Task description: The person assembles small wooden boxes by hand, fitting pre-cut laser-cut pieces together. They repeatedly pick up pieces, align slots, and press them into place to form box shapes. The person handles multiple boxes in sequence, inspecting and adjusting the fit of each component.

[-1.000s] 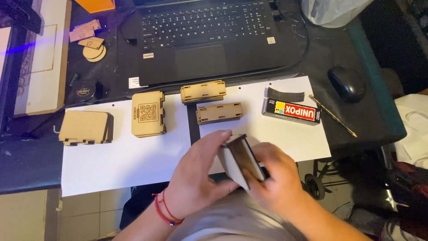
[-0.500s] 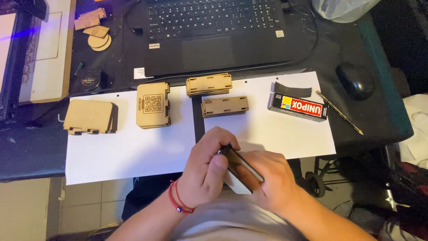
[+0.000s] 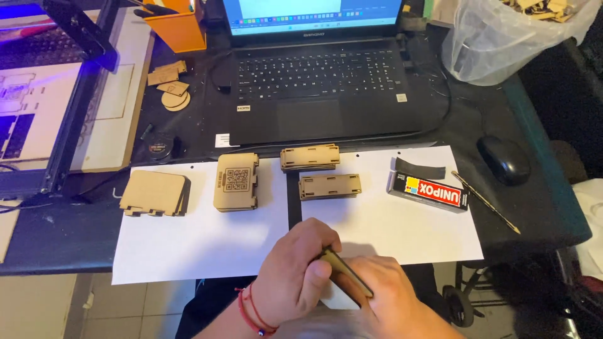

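Observation:
My left hand (image 3: pixel 296 273) and my right hand (image 3: pixel 383 292) are pressed together at the near edge of the table, both gripping a thin flat wooden piece (image 3: pixel 345 276) seen edge-on between them. A red string bracelet circles my left wrist. Beyond my hands lie two white paper sheets (image 3: pixel 207 242) with stacks of laser-cut wooden panels: one at the left (image 3: pixel 155 193), one engraved with a square code (image 3: pixel 236 181), and two narrow slotted stacks (image 3: pixel 309 157) (image 3: pixel 330 186). A boxed glue tube (image 3: pixel 429 191) lies on the right sheet.
An open black laptop (image 3: pixel 314 81) sits behind the sheets. A black mouse (image 3: pixel 503 159) and a thin metal rod (image 3: pixel 485 202) lie at the right. A clear plastic bag (image 3: pixel 502 37) of wood scraps is at back right. A laser-cutter frame (image 3: pixel 56 107) stands at the left.
The view has tilted up, showing more of the laptop. The piece in my hands has turned from face-up to edge-on, and my hands have closed tighter around it.

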